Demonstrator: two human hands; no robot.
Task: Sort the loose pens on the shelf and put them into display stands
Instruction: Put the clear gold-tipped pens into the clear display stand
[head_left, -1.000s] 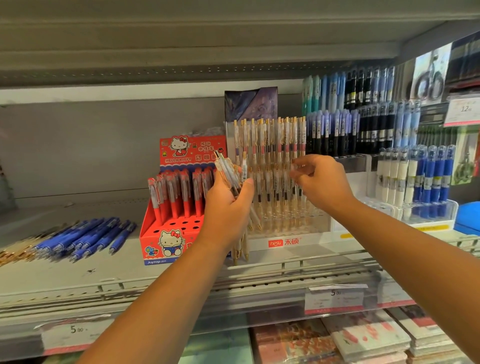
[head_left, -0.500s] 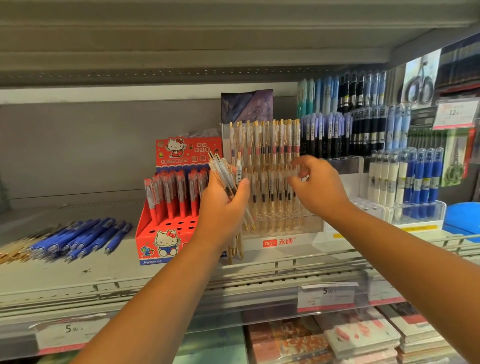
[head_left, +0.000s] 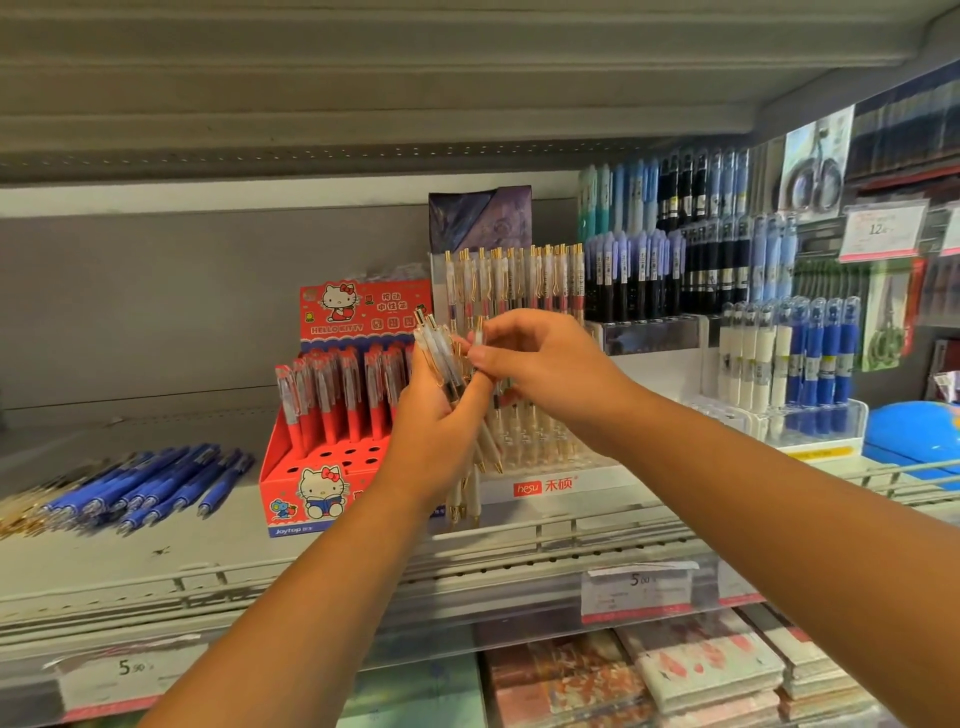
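Observation:
My left hand (head_left: 434, 441) grips a bundle of clear pens with gold clips (head_left: 439, 353), tips down, in front of the white display stand (head_left: 550, 486) that holds rows of the same pens. My right hand (head_left: 540, 371) has come across to the bundle and pinches the top of one pen (head_left: 478, 332) in it. A red cartoon-cat stand (head_left: 311, 467) with red pens and several empty holes stands just left of my hands. Loose blue pens (head_left: 156, 483) lie in a pile on the shelf at the left, with loose gold pens (head_left: 21, 514) beyond them.
Tiered stands of black, blue and white pens (head_left: 727, 312) fill the shelf to the right, with a blue object (head_left: 914, 431) at the far right. A rail with price tags (head_left: 636, 592) runs along the shelf front. Notebooks (head_left: 701, 670) lie on the shelf below.
My right hand left the white stand's pens and moved left to the bundle in my left hand, where it now pinches one pen. My left hand kept its grip.

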